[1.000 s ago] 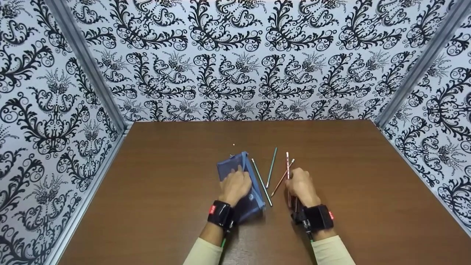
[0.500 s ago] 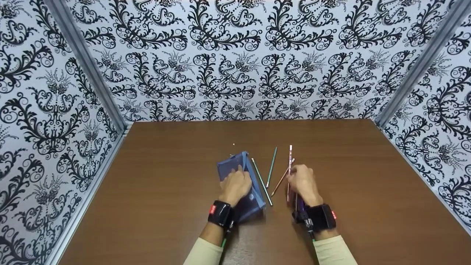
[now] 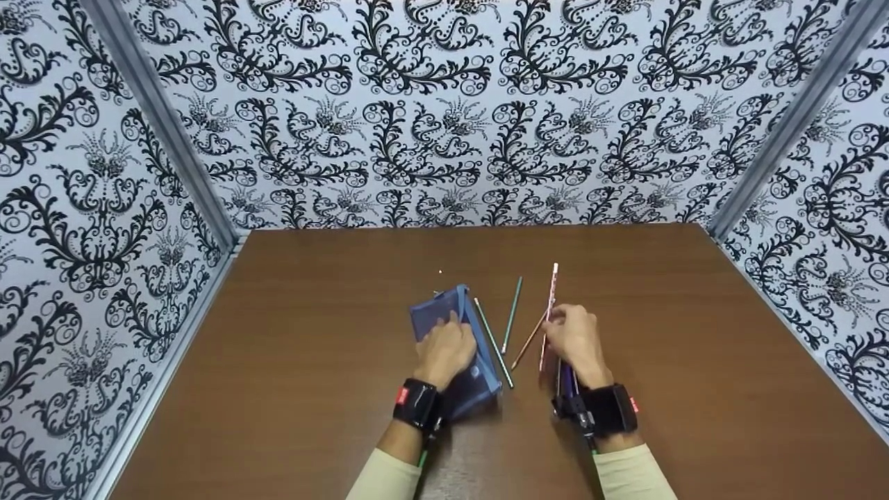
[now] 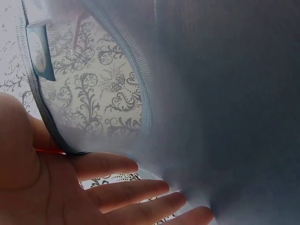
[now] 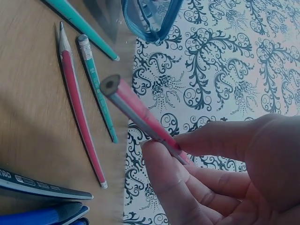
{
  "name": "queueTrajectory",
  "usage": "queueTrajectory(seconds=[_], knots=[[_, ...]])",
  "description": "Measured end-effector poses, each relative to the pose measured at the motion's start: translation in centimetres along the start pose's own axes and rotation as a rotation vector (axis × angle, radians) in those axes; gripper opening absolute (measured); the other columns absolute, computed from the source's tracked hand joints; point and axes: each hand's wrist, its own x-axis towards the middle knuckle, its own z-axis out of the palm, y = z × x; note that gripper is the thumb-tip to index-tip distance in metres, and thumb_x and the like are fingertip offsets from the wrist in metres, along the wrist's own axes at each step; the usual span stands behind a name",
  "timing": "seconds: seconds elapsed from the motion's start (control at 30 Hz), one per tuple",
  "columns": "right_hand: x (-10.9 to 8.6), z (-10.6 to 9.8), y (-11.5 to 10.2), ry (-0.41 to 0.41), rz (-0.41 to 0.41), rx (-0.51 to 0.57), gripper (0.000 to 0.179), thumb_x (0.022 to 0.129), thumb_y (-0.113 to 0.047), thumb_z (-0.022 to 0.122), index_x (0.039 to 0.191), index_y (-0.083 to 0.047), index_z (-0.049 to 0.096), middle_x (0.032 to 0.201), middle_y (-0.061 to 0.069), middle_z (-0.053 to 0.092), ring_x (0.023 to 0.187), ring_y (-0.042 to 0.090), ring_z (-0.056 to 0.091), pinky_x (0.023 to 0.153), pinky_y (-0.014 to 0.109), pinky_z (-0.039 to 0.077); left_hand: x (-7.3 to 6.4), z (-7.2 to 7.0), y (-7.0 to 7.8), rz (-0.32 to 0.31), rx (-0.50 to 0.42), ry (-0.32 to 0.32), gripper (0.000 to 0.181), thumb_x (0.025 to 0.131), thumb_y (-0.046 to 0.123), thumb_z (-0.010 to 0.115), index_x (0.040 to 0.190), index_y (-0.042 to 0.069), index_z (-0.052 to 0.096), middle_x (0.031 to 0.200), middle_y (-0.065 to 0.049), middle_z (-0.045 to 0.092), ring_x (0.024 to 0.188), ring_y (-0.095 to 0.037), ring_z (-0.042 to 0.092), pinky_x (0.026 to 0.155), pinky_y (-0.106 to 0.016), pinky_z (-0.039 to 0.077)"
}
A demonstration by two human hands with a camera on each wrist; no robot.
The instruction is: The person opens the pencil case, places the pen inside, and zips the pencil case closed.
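My left hand (image 3: 446,351) grips the blue mesh zip pencil case (image 3: 472,389), whose zipped edge passes between thumb and fingers in the left wrist view. Its fingers (image 4: 136,192) lie along the mesh there. In the right wrist view my right hand (image 5: 225,173) pinches a pink striped pencil (image 5: 140,117) between thumb and fingertips, its flat unsharpened end toward the camera. Seen from the head, the pencil's white end (image 3: 555,267) points away from me. Below it lie a sharpened red pencil (image 5: 77,110) and a teal pencil (image 5: 97,84).
Another teal pencil (image 3: 494,340) lies right beside the case. Blue and black pens (image 5: 42,215) lie together under my right wrist. A small white bit (image 3: 439,271) sits farther back on the brown table (image 3: 312,312). Patterned walls (image 3: 444,139) enclose the table's back and sides.
My right hand has moved slightly away from me, carrying the pink pencil, whose far end has shifted away and to the right. The left hand and the pencil case have stayed in place.
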Motion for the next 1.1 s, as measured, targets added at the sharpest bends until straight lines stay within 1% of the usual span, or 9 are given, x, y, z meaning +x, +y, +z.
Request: queueTrajectory(seconds=[0.1, 0.3, 0.53, 0.7, 0.93, 1.1], knots=[[0.0, -0.1, -0.1, 0.005, 0.009, 0.031, 0.027, 0.086, -0.002, 0.065, 0.111, 0.01, 0.068, 0.09, 0.021, 0.073, 0.058, 0.014, 0.066, 0.053, 0.026, 0.055, 0.0, 0.0, 0.1, -0.001, 0.001, -0.005, 0.059, 0.101, 0.033, 0.029, 0.148, 0.0, 0.042, 0.146, -0.027, 0.046, 0.129, -0.044, 0.051, 0.103, -0.062, 0.039], [0.1, -0.1, -0.2, 0.022, -0.02, 0.03, 0.026, 0.085, -0.002, 0.064, 0.107, 0.01, 0.068, 0.084, 0.018, 0.073, 0.053, 0.015, 0.066, 0.049, 0.023, 0.053, -0.1, 0.3, 0.2, 0.011, 0.046, 0.014, 0.058, 0.101, 0.032, 0.029, 0.147, -0.001, 0.045, 0.143, -0.026, 0.051, 0.124, -0.043, 0.055, 0.101, -0.059, 0.042], [0.1, -0.4, -0.2, 0.035, -0.021, 0.057, 0.027, 0.085, -0.003, 0.064, 0.108, 0.01, 0.068, 0.085, 0.02, 0.073, 0.06, 0.028, 0.07, 0.049, 0.024, 0.053, -0.1, 0.4, 0.5, 0.022, 0.055, 0.012, 0.058, 0.102, 0.032, 0.028, 0.147, -0.001, 0.045, 0.142, -0.026, 0.051, 0.123, -0.044, 0.056, 0.099, -0.057, 0.044], [0.0, -0.4, -0.4, 0.035, -0.025, 0.066, 0.028, 0.086, -0.004, 0.063, 0.11, 0.01, 0.068, 0.088, 0.02, 0.073, 0.065, 0.032, 0.072, 0.051, 0.026, 0.055, -0.1, 0.5, 0.6, 0.014, 0.052, 0.006, 0.058, 0.101, 0.032, 0.029, 0.147, 0.0, 0.044, 0.144, -0.025, 0.05, 0.125, -0.043, 0.055, 0.101, -0.056, 0.044], [-0.1, -0.3, -0.6, 0.042, -0.046, 0.091, 0.028, 0.087, -0.005, 0.065, 0.111, 0.01, 0.067, 0.091, 0.023, 0.074, 0.067, 0.034, 0.073, 0.055, 0.027, 0.056, -0.2, 0.6, 0.8, 0.011, 0.048, -0.001, 0.058, 0.101, 0.032, 0.031, 0.148, 0.001, 0.044, 0.145, -0.024, 0.049, 0.129, -0.041, 0.052, 0.103, -0.056, 0.042], [-0.3, 0.1, -0.9, 0.04, -0.044, 0.122, 0.03, 0.087, -0.004, 0.065, 0.112, 0.012, 0.066, 0.091, 0.023, 0.073, 0.065, 0.029, 0.073, 0.055, 0.028, 0.057, -0.4, 0.5, 1.1, 0.001, 0.037, -0.001, 0.058, 0.101, 0.033, 0.03, 0.148, 0.002, 0.043, 0.146, -0.023, 0.048, 0.131, -0.039, 0.051, 0.104, -0.056, 0.041]])
